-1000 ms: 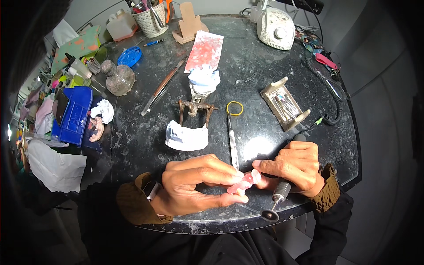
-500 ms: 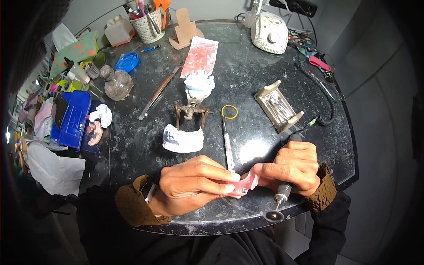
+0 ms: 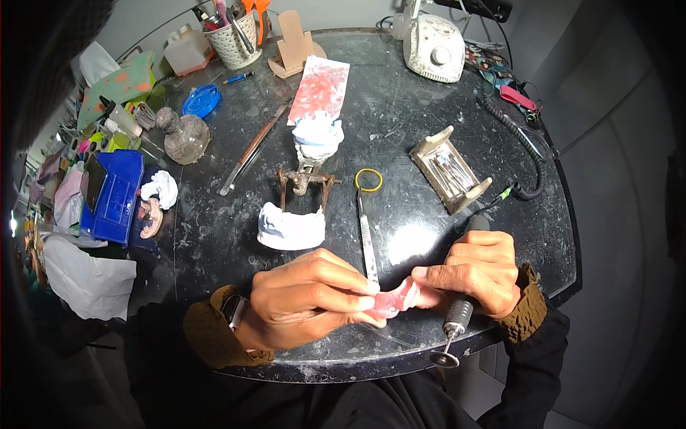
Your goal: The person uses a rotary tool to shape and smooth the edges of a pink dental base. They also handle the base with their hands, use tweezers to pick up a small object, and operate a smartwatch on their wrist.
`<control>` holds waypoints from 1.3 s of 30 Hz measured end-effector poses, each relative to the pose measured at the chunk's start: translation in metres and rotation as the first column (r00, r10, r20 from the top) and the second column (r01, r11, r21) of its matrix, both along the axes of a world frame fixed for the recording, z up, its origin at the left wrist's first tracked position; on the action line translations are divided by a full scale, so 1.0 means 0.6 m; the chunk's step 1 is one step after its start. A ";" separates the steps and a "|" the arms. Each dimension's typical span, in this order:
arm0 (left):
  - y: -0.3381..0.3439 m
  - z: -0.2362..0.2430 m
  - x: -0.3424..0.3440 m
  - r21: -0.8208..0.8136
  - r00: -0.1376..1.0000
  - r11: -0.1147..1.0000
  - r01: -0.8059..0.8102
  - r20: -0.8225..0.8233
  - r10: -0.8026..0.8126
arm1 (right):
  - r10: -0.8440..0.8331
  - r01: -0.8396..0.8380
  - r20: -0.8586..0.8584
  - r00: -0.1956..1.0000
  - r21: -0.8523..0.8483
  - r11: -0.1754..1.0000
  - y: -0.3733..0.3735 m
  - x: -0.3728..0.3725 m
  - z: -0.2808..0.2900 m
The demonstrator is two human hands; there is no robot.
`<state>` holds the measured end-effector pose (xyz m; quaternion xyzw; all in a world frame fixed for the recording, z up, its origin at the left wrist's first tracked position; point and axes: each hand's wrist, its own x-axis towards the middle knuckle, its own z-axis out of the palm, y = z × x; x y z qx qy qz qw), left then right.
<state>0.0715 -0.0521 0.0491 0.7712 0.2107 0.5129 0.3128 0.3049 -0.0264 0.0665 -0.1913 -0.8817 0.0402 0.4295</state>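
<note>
Near the front edge of the dark table, my left hand [image 3: 307,297] pinches a curved pink denture base [image 3: 394,300] between thumb and fingers. My right hand [image 3: 484,268] wraps round a dark rotary handpiece [image 3: 459,313], its thumb and a fingertip also at the right end of the denture base. A round cutting disc [image 3: 444,360] on the handpiece points down past the table edge, apart from the denture base. Just beyond my left hand lies a white plaster cast [image 3: 289,227], joined to a metal articulator [image 3: 305,180] with a bluish-white cast [image 3: 316,136] behind.
A slim metal tool [image 3: 368,247] lies beyond the denture base, touching a yellow ring [image 3: 369,180]. To the right are a rack of small burs [image 3: 450,171], a coiled cord [image 3: 530,191] and a white control box [image 3: 433,50]. A wooden-handled knife [image 3: 254,150], glass bottle [image 3: 187,137] and blue box [image 3: 118,196] stand leftward.
The handpiece has turned slightly, so its disc shows at a steeper tilt. Both hands keep their hold on the denture base, which has tipped a little. The whole view has shifted slightly.
</note>
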 end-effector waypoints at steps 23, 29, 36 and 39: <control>-0.004 0.010 0.004 -0.282 0.992 0.959 -0.016 -0.125 -0.020 | -0.034 0.034 0.026 0.999 -0.017 0.999 0.000 0.006 0.002; -0.005 0.001 0.013 -0.096 0.983 0.995 0.032 -0.178 -0.049 | -0.029 0.029 0.007 1.000 0.003 1.000 0.019 0.026 0.018; -0.017 -0.005 0.019 0.140 0.799 0.990 0.010 -0.597 0.076 | -0.156 0.170 -0.147 0.977 0.083 0.982 0.030 0.043 0.010; -0.026 0.004 0.026 0.166 0.826 0.985 -0.049 -0.547 0.133 | -0.228 0.227 -0.254 0.940 -0.031 0.973 -0.007 0.044 0.045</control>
